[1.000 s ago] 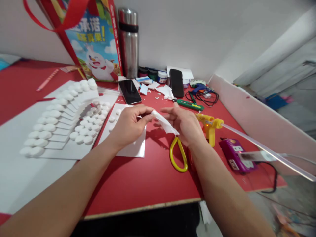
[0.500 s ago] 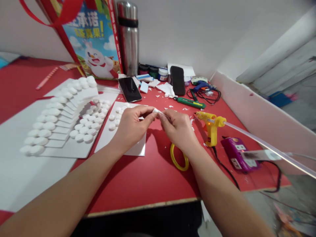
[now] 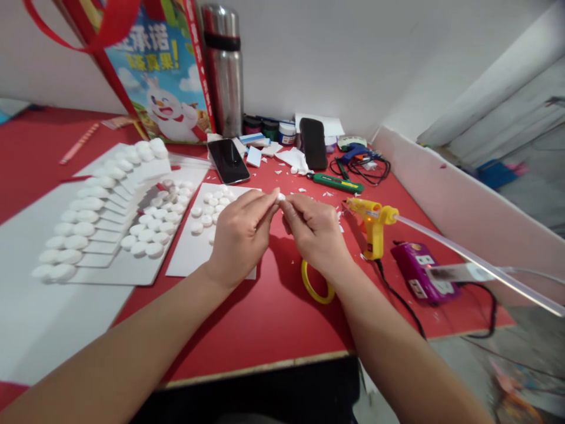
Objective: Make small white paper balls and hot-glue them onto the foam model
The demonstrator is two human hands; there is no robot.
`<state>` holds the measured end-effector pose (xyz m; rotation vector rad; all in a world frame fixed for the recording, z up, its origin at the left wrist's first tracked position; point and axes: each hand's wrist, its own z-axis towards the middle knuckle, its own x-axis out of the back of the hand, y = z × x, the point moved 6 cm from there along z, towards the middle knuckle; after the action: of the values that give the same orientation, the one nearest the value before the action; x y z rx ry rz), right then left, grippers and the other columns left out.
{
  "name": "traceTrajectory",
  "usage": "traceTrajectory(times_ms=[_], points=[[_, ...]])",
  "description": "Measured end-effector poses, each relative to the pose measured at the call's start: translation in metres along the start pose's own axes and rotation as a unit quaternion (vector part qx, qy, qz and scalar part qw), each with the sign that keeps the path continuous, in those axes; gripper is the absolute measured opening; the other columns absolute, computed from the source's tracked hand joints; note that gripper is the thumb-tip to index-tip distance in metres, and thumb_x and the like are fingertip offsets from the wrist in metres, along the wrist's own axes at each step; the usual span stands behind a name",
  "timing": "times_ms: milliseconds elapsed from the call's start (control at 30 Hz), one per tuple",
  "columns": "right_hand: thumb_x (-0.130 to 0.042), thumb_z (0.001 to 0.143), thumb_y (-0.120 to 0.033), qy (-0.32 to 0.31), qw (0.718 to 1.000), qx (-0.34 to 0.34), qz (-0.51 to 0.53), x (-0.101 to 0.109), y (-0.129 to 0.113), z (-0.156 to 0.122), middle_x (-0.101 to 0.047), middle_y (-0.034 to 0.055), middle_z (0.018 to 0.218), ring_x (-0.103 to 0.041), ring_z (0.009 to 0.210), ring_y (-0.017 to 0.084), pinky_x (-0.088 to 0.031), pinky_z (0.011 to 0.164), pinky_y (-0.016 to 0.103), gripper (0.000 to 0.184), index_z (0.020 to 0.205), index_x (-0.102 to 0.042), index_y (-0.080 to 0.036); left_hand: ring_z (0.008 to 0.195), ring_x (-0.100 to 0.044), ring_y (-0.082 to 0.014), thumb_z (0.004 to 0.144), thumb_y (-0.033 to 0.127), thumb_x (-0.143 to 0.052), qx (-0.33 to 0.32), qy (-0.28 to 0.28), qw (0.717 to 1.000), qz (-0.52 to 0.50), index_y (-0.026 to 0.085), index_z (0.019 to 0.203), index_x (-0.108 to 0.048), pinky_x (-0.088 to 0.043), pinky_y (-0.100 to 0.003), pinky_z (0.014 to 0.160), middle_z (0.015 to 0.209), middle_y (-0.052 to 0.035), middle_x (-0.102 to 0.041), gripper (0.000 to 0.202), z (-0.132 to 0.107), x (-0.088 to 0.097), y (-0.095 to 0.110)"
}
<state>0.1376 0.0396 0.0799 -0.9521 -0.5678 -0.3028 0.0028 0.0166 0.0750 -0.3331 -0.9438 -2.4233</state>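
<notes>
A small white rounded piece is pinched between the fingertips of both hands above the red table. My left hand closes on its left side, with the forearm crossing the front of a white board. My right hand grips it from the right. Beside my left hand lies the white board with several white discs on it, partly hidden by that hand. A yellow ring lies under my right wrist. What the palms cover cannot be seen.
Left stands a stepped white model edged with white discs. A yellow glue gun and purple power strip lie right. Behind are a phone, green cutter, steel flask, printed bag and paper scraps.
The fingers have turned the white piece, so its rounded face shows more between the fingertips. My left hand has rolled slightly. The whole view has shifted a little.
</notes>
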Motion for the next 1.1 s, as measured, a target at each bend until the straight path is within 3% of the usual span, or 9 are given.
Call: traceTrajectory(times_ms=[133,267,400,500,667,767,833,967,1100], points=[[-0.048,0.105,-0.028,-0.012,0.999,0.016,-0.035,0.001,0.001,0.000,-0.057,-0.0010,0.064,-0.050,0.057,0.013,-0.036,0.061,0.028,0.031,0.076,-0.054,-0.021,0.067,-0.064,-0.0133,0.098,0.027,-0.065,0.077,-0.021,0.991,-0.105,0.019,0.102,-0.080,-0.054,-0.026,0.067,0.082,-0.0042,-0.072,0.018,0.003,0.000,-0.013],[-0.047,0.104,-0.027,-0.047,0.994,0.040,-0.092,-0.001,0.004,0.000,-0.058,0.0000,0.068,-0.051,0.059,0.014,-0.034,0.060,0.028,0.024,0.083,-0.056,-0.020,0.048,-0.052,-0.0095,0.092,0.033,-0.073,0.184,-0.077,0.958,-0.208,0.020,0.097,-0.082,-0.046,-0.024,0.050,0.068,0.0003,-0.066,0.017,0.006,-0.003,-0.031],[-0.046,0.105,-0.029,-0.058,0.992,0.045,-0.105,-0.002,0.003,0.000,-0.060,0.0011,0.070,-0.051,0.061,0.014,-0.034,0.061,0.029,0.024,0.085,-0.056,-0.021,0.059,-0.057,-0.0115,0.096,0.033,-0.067,0.130,-0.112,0.972,-0.158,0.023,0.103,-0.082,-0.050,-0.026,0.061,0.078,-0.0018,-0.068,0.019,0.010,-0.001,-0.024],[-0.045,0.106,-0.031,-0.062,0.996,0.022,-0.066,-0.003,0.003,0.001,-0.060,0.0006,0.069,-0.052,0.061,0.014,-0.037,0.063,0.028,0.026,0.084,-0.056,-0.021,0.071,-0.060,-0.0148,0.098,0.030,-0.063,0.108,-0.089,0.984,-0.110,0.023,0.103,-0.081,-0.051,-0.028,0.070,0.081,-0.0029,-0.067,0.019,0.009,0.001,-0.018],[-0.044,0.105,-0.029,-0.054,0.995,0.022,-0.075,-0.008,0.003,0.003,-0.059,0.0011,0.067,-0.048,0.059,0.014,-0.035,0.062,0.029,0.028,0.080,-0.053,-0.021,0.060,-0.053,-0.0135,0.093,0.035,-0.069,0.257,-0.047,0.945,-0.195,0.021,0.093,-0.080,-0.046,-0.027,0.060,0.065,0.0011,-0.059,0.018,-0.003,-0.010,-0.033],[-0.043,0.102,-0.023,-0.065,0.985,0.054,-0.148,-0.013,0.002,0.001,-0.060,0.0038,0.068,-0.043,0.058,0.015,-0.030,0.059,0.031,0.023,0.081,-0.052,-0.021,0.057,-0.050,-0.0128,0.091,0.038,-0.071,0.291,-0.039,0.932,-0.211,0.020,0.087,-0.079,-0.045,-0.027,0.058,0.060,0.0023,-0.056,0.020,-0.007,-0.014,-0.037],[-0.042,0.101,-0.022,-0.070,0.982,0.059,-0.166,-0.014,0.001,0.001,-0.060,0.0043,0.068,-0.043,0.057,0.016,-0.029,0.059,0.032,0.022,0.081,-0.051,-0.021,0.060,-0.053,-0.0137,0.094,0.037,-0.068,0.258,-0.034,0.950,-0.174,0.020,0.088,-0.078,-0.047,-0.028,0.062,0.065,0.0011,-0.059,0.021,-0.007,-0.012,-0.032],[-0.041,0.105,-0.025,-0.063,0.991,0.029,-0.118,-0.011,-0.001,0.000,-0.059,0.0026,0.067,-0.048,0.057,0.015,-0.033,0.060,0.030,0.028,0.078,-0.048,-0.022,0.080,-0.064,-0.0171,0.101,0.026,-0.055,0.095,-0.013,0.995,-0.042,0.019,0.104,-0.078,-0.052,-0.029,0.078,0.087,-0.0055,-0.070,0.024,-0.003,-0.004,-0.010],[-0.042,0.106,-0.026,-0.040,0.997,0.002,-0.071,-0.007,-0.003,-0.001,-0.060,0.0020,0.068,-0.054,0.060,0.015,-0.037,0.063,0.029,0.030,0.077,-0.048,-0.022,0.095,-0.067,-0.0196,0.100,0.014,-0.045,-0.003,-0.020,0.999,0.031,0.014,0.130,-0.070,-0.054,-0.032,0.086,0.104,-0.0119,-0.073,0.039,-0.005,-0.006,0.002]])
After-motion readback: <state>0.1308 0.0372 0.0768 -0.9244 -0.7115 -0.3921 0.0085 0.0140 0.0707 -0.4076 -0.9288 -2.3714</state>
